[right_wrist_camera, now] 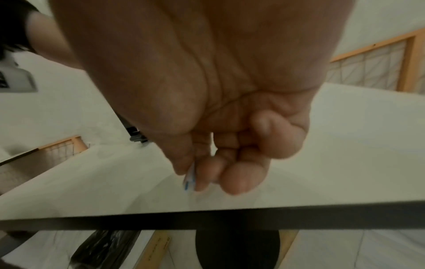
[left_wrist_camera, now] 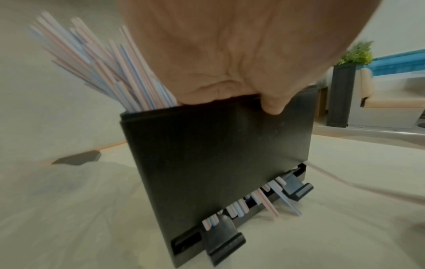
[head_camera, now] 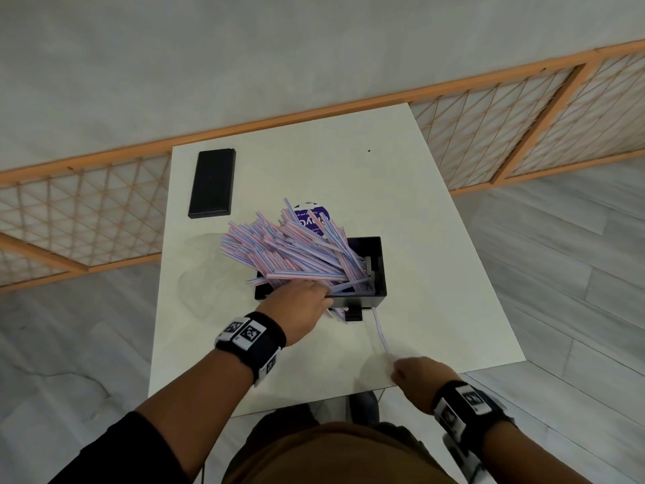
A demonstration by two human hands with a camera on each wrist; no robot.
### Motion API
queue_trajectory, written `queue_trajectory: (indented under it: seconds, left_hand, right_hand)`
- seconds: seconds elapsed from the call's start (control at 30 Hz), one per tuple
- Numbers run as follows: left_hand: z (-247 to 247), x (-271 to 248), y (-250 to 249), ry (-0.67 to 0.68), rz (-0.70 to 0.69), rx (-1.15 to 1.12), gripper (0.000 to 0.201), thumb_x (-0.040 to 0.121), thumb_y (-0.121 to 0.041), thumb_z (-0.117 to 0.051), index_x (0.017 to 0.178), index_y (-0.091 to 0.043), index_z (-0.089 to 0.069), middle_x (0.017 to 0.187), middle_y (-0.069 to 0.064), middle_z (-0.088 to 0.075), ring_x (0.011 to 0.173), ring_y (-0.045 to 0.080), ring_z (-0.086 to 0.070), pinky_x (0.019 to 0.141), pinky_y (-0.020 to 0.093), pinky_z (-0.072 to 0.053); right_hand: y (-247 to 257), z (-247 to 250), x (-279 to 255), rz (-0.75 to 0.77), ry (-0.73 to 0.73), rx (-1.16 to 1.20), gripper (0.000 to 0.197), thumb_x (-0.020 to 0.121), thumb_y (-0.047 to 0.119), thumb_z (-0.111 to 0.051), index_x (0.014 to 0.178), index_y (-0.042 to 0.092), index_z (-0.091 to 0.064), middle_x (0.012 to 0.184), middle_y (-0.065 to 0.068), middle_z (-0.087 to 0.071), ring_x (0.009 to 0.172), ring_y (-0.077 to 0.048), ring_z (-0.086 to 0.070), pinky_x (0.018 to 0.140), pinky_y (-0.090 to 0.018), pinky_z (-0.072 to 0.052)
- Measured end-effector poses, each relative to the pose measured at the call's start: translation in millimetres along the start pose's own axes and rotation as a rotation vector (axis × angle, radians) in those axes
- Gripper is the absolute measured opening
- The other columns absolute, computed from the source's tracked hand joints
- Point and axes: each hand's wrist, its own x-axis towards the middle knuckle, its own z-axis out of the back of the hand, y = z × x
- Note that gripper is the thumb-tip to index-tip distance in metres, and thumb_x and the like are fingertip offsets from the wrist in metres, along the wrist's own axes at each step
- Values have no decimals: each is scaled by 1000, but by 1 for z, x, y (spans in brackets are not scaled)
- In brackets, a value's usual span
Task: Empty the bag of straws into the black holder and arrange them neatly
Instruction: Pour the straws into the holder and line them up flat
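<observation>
— White table [head_camera: 436, 274] first, with the lattice screen [head_camera: 523, 127] behind it. What stands on it?

— Black holder [head_camera: 378, 270], upright near the middle, open at the top. A heap of striped straws [head_camera: 289, 249] fills it, fanning up and out to the left over the rim. More straw ends poke from the slot low on its front. The clear bag [head_camera: 206, 267] lies flat just left of it.

— And that flat black piece?

— Lid [head_camera: 212, 183], lying well apart at the far left corner. A purple sticker [head_camera: 310, 216] shows behind the straws.

— Hands?

— Left hand [head_camera: 300, 305] is on the holder's near wall, thumb hooked over the rim, fingers inside among the straws. Right hand [head_camera: 422, 379] is at the near edge, pinching the end of one loose straw [head_camera: 380, 333] between thumb and forefinger; its far end reaches to the holder's front.
</observation>
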Motion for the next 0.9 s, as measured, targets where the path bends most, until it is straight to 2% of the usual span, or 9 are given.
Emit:
queue_trajectory:
  seconds: [0.13,0.27,0.33,0.43,0.5,0.6,0.67,0.8,0.9]
  left_hand:
    - [5,0,5,-13,91,-226,58,97,-69,-35,107,-22,-67,103,-7,-60,98,12,-54,87,31,-45]
    - [19,-4,6,-122,160,-475,43,107,-47,-41,103,-16,-70,98,-3,-62,95,12,-57,88,35,-47]
    - [22,-8,7,-192,213,-575,39,109,-40,-39,103,-20,-72,100,-4,-68,97,9,-61,88,33,-49]
    - [29,-17,5,-345,281,-743,35,111,-34,-38,102,-30,-72,105,-13,-73,103,1,-66,95,26,-50]
    - [36,-24,3,-454,295,-798,36,110,-35,-38,104,-27,-72,103,-13,-74,101,1,-67,94,26,-51]
    - [45,-35,2,-592,294,-739,34,109,-36,-42,107,-22,-72,102,-13,-74,100,5,-68,90,28,-54]
    - [48,-41,3,-638,280,-641,24,106,-34,-50,107,-22,-70,101,-13,-70,97,6,-66,86,29,-54]
    - [42,-49,6,-561,178,-412,18,98,-36,-66,109,-22,-70,105,-10,-64,102,10,-60,90,27,-48]
    - [31,-47,10,-433,99,-242,27,97,-36,-68,118,-21,-72,108,-5,-65,103,15,-58,90,30,-47]
  right_hand:
    - [-10,18,-32,64,20,-134,33,102,45,-38,96,25,-63,108,1,-69,100,-22,-65,82,-33,-50]
    - [-15,49,-66,145,-4,-127,30,103,47,-39,90,27,-58,89,8,-63,90,-17,-64,80,-32,-51]
    - [-14,72,-80,189,-83,-87,33,104,52,-37,87,30,-54,81,11,-60,79,-10,-62,76,-30,-52]
    - [-5,107,-88,254,-299,-55,38,102,57,-31,104,36,-62,89,15,-62,82,-7,-62,77,-30,-52]
    - [8,129,-83,283,-426,-36,30,103,48,-37,115,40,-63,90,13,-60,84,-12,-63,74,-34,-52]
    - [28,152,-57,312,-519,-92,28,104,36,-45,123,36,-65,95,3,-61,89,-23,-63,73,-39,-52]
    - [44,160,-34,326,-545,-182,26,103,34,-47,119,31,-68,97,-2,-61,92,-29,-62,76,-41,-52]
    - [78,161,-2,330,-629,-292,24,94,35,-57,114,25,-66,104,-5,-60,95,-33,-60,78,-40,-44]
    - [95,154,-4,478,-744,-114,25,91,30,-61,113,21,-69,100,-3,-62,91,-29,-60,75,-39,-47]
